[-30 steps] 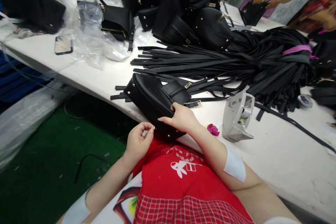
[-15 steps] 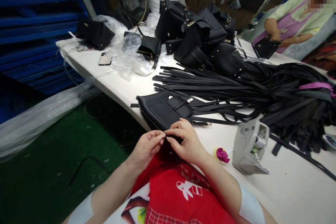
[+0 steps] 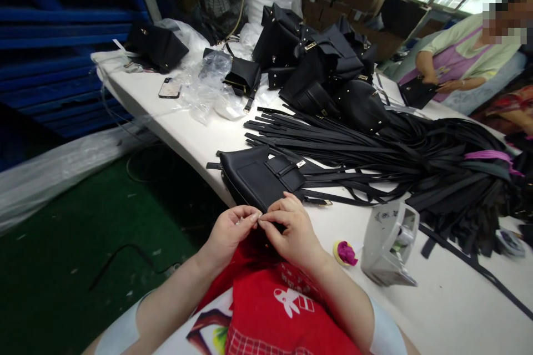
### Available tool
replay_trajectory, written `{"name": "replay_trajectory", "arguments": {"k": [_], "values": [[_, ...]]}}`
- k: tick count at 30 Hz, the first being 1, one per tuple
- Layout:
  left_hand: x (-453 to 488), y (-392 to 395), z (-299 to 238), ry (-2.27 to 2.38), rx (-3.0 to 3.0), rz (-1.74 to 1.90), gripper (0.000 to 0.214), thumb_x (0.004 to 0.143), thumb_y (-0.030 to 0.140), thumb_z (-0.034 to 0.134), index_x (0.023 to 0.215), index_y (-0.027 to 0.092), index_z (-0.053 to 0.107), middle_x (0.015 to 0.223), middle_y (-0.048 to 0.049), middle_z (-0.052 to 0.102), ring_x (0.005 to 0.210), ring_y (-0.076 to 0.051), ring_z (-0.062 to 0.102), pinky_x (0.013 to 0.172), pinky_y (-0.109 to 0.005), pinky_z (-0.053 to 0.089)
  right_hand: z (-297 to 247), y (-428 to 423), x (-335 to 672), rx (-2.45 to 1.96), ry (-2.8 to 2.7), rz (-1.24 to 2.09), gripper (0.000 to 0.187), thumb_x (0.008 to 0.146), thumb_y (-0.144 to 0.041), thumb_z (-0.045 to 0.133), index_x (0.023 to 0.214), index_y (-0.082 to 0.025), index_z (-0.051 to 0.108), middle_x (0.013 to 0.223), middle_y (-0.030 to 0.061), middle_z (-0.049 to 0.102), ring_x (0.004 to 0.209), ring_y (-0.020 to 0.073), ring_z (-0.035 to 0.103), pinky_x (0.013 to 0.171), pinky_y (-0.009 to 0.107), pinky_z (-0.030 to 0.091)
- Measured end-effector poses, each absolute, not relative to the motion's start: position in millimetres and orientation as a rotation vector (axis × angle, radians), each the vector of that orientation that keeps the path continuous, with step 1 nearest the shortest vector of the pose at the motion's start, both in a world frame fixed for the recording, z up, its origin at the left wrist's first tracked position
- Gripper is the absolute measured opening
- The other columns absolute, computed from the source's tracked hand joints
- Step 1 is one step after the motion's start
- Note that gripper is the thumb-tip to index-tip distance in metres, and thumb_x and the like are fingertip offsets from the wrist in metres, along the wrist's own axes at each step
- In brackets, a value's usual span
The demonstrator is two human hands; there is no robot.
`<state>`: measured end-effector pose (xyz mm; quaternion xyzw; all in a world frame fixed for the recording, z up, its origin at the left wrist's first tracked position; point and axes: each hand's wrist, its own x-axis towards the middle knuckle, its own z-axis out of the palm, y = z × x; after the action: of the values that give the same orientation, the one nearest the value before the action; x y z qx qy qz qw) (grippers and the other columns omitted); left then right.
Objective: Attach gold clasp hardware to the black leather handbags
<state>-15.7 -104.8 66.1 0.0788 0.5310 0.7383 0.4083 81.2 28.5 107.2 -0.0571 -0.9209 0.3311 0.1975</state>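
A black leather handbag [image 3: 258,177] lies on the near edge of the white table [image 3: 416,316], its flap and gold clasp facing up. My left hand [image 3: 231,233] and my right hand [image 3: 291,230] meet fingertip to fingertip at the bag's near edge. Both are pinched around something small that I cannot make out. My right hand's fingers rest on the bag's lower rim.
A heap of black straps [image 3: 395,161] covers the table's middle. More black bags [image 3: 316,72] are piled behind, beside plastic wrap [image 3: 208,86] and a phone [image 3: 169,87]. A grey tape dispenser [image 3: 389,244] stands right of my hands. Another person [image 3: 466,61] works at the far right.
My left hand rose from my lap to meet my right hand at the bag's edge. My head lifted, so more of the table's far end shows.
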Motion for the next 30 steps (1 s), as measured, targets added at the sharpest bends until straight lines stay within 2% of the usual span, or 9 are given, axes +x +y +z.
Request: {"name": "replay_trajectory", "arguments": {"k": [5,8,19,25,30], "values": [[-14,-105,64,1.28,0.117,1.873,0.026,0.067,0.032,0.081,0.079,0.013,0.069,0.065,-0.0011,0.062,0.058,-0.008,0.055,0.056,-0.017,0.045,107,19,81,-0.255,-2.55,0.721,0.008,0.083,-0.023,0.063,0.08,-0.022,0.07,0.076,-0.0003,0.061,0.078,0.015,0.056,0.108,0.044,0.029],[-12,-105,62,1.284,0.115,1.872,0.027,0.066,0.033,0.082,0.079,0.013,0.07,0.07,-0.0033,0.065,0.062,-0.01,0.058,0.06,-0.019,0.047,106,16,82,-0.276,-2.524,0.653,0.008,0.083,-0.02,0.062,0.08,-0.022,0.069,0.076,0.0002,0.061,0.077,0.0151,0.055,0.109,0.044,0.029],[-9,-103,70,1.641,0.299,1.848,0.024,0.068,0.036,0.076,0.078,0.014,0.073,0.07,-0.0044,0.068,0.064,-0.013,0.059,0.064,-0.022,0.049,104,15,83,-0.264,-2.539,0.535,0.014,0.083,-0.016,0.056,0.077,-0.021,0.068,0.075,0.0008,0.06,0.078,0.0163,0.053,0.109,0.045,0.028],[-11,-105,69,1.769,0.473,1.819,0.021,0.079,0.035,0.066,0.082,0.015,0.067,0.069,-0.0016,0.063,0.063,-0.012,0.056,0.06,-0.022,0.047,109,20,82,-0.323,-2.505,0.731,0.013,0.083,-0.018,0.059,0.079,-0.023,0.07,0.075,-0.001,0.061,0.074,0.014,0.056,0.108,0.045,0.029],[-8,-105,73,1.934,0.883,1.702,0.02,0.09,0.028,0.049,0.09,0.017,0.065,0.084,-0.0054,0.066,0.078,-0.017,0.061,0.073,-0.028,0.049,107,17,81,-0.336,-2.551,0.825,0.013,0.082,-0.019,0.061,0.074,-0.023,0.07,0.072,-0.0028,0.061,0.072,0.0121,0.057,0.108,0.044,0.027]]}}
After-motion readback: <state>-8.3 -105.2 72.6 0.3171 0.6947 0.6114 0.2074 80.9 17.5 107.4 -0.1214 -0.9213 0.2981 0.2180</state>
